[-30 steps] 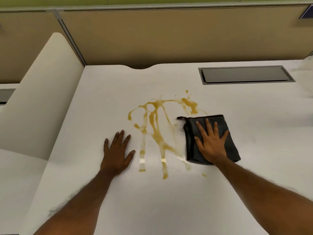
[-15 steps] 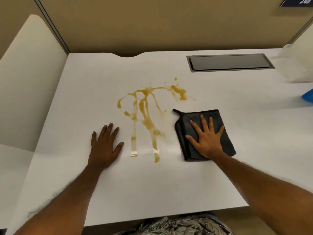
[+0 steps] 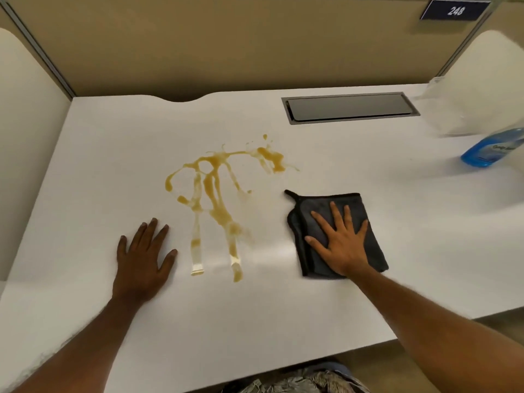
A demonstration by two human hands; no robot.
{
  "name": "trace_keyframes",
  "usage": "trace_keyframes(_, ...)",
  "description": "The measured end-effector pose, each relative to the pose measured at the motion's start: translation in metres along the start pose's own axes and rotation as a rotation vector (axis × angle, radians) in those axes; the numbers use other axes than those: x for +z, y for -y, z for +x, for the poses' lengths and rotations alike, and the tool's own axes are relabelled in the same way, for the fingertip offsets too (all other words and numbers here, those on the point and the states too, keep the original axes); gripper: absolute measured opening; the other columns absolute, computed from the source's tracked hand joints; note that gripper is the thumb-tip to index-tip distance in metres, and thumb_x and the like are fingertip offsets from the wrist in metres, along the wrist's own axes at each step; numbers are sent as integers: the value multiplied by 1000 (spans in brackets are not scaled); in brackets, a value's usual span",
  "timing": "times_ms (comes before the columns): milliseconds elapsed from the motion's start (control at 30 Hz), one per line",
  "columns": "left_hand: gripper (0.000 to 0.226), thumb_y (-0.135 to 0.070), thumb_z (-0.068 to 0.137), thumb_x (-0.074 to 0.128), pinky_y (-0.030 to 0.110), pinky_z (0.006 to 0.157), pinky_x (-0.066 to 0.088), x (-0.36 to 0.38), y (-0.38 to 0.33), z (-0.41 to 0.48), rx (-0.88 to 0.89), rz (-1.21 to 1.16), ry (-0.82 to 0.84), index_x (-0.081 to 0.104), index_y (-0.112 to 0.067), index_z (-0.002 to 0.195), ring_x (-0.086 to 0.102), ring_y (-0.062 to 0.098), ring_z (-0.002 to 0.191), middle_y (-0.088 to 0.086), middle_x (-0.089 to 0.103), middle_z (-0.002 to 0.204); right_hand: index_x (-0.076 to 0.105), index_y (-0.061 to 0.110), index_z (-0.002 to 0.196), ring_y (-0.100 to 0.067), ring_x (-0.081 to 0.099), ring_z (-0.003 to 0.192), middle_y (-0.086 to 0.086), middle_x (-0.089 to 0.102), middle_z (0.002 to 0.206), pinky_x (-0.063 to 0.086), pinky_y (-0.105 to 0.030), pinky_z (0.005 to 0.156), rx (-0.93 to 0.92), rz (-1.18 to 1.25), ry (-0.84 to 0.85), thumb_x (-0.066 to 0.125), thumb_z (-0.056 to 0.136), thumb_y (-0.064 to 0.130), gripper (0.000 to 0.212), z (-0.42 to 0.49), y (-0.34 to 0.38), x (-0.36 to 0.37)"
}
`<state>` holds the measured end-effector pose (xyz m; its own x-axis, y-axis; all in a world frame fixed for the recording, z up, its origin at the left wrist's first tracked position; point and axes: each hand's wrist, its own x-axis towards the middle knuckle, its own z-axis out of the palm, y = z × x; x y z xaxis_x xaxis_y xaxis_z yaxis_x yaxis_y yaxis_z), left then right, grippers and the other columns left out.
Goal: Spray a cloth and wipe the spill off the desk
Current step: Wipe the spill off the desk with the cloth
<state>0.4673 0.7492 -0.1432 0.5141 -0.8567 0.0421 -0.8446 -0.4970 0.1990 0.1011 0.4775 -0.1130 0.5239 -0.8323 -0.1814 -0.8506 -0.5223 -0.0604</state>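
Note:
A brown-yellow spill (image 3: 218, 199) streaks across the middle of the white desk (image 3: 119, 131). Just right of it lies a folded dark grey cloth (image 3: 314, 219). My right hand (image 3: 341, 242) rests flat on the cloth with fingers spread, pressing rather than gripping. My left hand (image 3: 144, 259) lies flat on the bare desk left of the spill, fingers apart, holding nothing. A blue spray bottle (image 3: 494, 150) stands at the far right edge, only partly in view.
A grey cable-tray lid (image 3: 350, 107) is set into the desk at the back right. Tan partition walls close the back, white dividers stand at left and right. A crumpled clear plastic bag (image 3: 459, 109) sits at the right.
The view has tilted down and right, bringing the blue spray bottle and desk front edge into sight. Both hands stay flat in the same places; the cloth has barely shifted.

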Motion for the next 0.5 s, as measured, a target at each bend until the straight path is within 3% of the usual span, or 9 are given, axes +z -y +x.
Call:
trace_keyframes(133,66,-55,91,29,51,117,11,1,-1,2,-7,-7,12,36,-25,149,24,22,149,1,26,162,-2,50,149,-41,-14,147,-8,-10,163,-8,-76,106,139,38,5,14,75,89,85,37,32,-5)
trace_keyframes(300,68,-56,91,25,50,119,7,-2,0,1,-8,-6,42,33,-25,151,19,21,150,0,21,163,-1,50,149,-38,-18,147,-5,-14,163,-11,-75,106,-162,12,22,18,76,91,85,17,73,0)
trace_keyframes(400,68,-57,91,25,51,118,9,-1,-1,1,-11,-1,40,34,-24,150,21,22,150,1,22,163,4,53,148,-31,-15,149,3,-10,164,-3,-73,109,-250,1,-17,22,79,88,80,-19,39,7)
trace_keyframes(500,68,-57,91,26,51,118,9,-1,0,0,-9,-10,37,34,-24,150,21,21,150,0,22,163,4,53,148,-26,-15,150,7,-9,164,-3,-71,111,-119,1,-18,20,78,88,80,-27,-9,4)
